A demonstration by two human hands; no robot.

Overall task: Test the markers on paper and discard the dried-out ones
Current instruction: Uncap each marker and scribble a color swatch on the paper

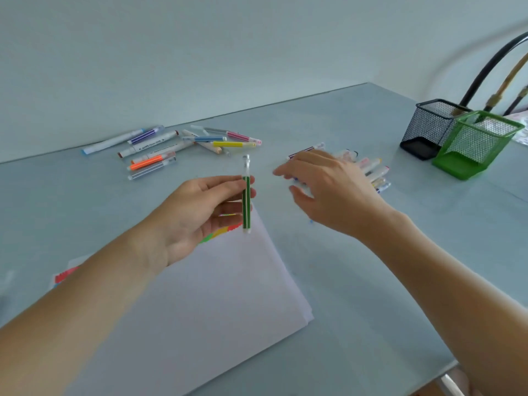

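Pinched upright in the left hand's point(197, 207) grip, a green marker point(246, 201) hangs over the paper's point(217, 295) far corner. Fingers spread and seemingly empty, though blurred, the right hand point(328, 190) hovers between it and a marker pile point(371, 170) on the bench point(371, 281). Testing looks in hand; next comes uncapping and scribbling.

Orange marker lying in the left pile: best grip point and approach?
Pinch the orange marker mid-barrel, coming straight down from above. It lies flat on the grey table, long axis running left-right, with a white marker close behind and a grey striped marker close in front, so fingers must slot into narrow gaps; the ends are less crowded.
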